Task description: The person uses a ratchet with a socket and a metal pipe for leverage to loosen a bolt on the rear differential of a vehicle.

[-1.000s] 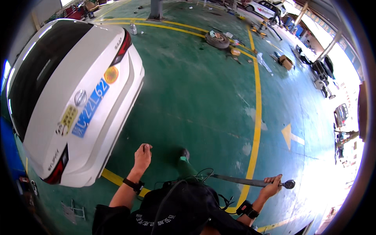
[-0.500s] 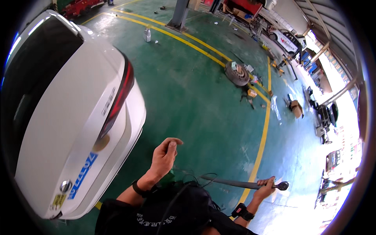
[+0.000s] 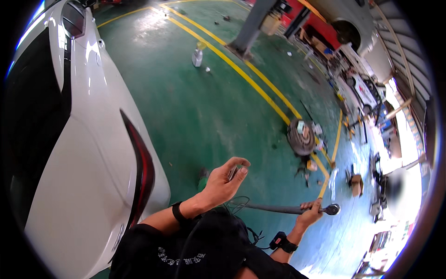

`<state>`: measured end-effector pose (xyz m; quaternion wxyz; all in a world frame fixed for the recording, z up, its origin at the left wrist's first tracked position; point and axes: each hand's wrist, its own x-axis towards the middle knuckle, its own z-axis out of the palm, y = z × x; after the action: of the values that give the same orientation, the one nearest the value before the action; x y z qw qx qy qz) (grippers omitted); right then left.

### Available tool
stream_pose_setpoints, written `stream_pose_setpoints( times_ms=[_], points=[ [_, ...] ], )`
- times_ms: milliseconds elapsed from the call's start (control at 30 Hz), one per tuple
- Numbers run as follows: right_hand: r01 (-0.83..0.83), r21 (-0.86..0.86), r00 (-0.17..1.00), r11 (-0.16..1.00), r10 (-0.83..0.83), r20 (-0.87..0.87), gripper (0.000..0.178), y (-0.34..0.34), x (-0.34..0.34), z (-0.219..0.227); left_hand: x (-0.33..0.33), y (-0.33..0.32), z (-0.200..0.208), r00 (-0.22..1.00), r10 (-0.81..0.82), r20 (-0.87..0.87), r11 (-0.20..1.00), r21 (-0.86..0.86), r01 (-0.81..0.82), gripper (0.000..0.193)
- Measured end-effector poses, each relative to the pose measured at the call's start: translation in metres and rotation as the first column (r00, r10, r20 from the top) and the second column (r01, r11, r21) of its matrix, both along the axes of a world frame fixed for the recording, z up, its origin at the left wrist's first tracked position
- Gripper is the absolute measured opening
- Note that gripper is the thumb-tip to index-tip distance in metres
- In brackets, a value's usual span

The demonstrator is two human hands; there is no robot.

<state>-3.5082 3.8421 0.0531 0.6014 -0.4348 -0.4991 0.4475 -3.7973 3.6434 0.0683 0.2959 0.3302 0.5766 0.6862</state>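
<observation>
My right hand (image 3: 312,214) is closed round a long ratchet wrench (image 3: 274,209), near its round head. The grey handle runs leftward in front of my body. In front of my chest, my left hand (image 3: 223,185) is raised with its fingers curled toward the thumb. A small dark, shiny thing seems to sit inside the curl, too small to name. Close on the left stands a white car (image 3: 93,172), its red tail light (image 3: 145,172) beside my left forearm. The hand and the car do not touch.
A wheel (image 3: 299,142) with small boxes on it lies ahead to the right. A silvery bottle (image 3: 197,57) stands near the yellow floor lines, before a grey lift post (image 3: 246,35). A cardboard box (image 3: 357,185) and car parts lie farther right.
I have moved forward along the car, so its side now shows and the wheel and bottle look nearer. My left hand has shifted rightward in view; my right still grips the ratchet wrench.
</observation>
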Motion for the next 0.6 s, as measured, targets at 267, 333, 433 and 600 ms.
stream_pose_setpoints(
  times_ms=[267, 333, 433, 600],
  points=[
    [-0.562, -0.014, 0.820, 0.827, 0.559, 0.125, 0.044, 0.149, -0.364, 0.020, -0.226, 0.114, 0.031, 0.971, 0.214, -0.109, 0.973, -0.065, -0.222, 0.026],
    [-0.646, -0.005, 0.754, 0.764, 0.639, 0.155, 0.044, 0.159, -0.449, 0.025, -0.281, 0.131, 0.030, 0.947, 0.270, -0.172, 0.957, -0.062, -0.284, 0.030],
    [-0.737, -0.044, 0.663, 0.674, 0.734, 0.144, 0.044, 0.177, -0.581, 0.042, -0.383, 0.168, 0.009, 0.916, 0.311, -0.255, 0.932, -0.105, -0.346, 0.037],
    [-0.798, 0.015, 0.602, 0.602, 0.797, 0.036, 0.046, 0.214, -0.771, 0.068, -0.560, 0.226, -0.009, 0.904, 0.240, -0.353, 0.936, -0.162, -0.312, 0.044]
  ],
)
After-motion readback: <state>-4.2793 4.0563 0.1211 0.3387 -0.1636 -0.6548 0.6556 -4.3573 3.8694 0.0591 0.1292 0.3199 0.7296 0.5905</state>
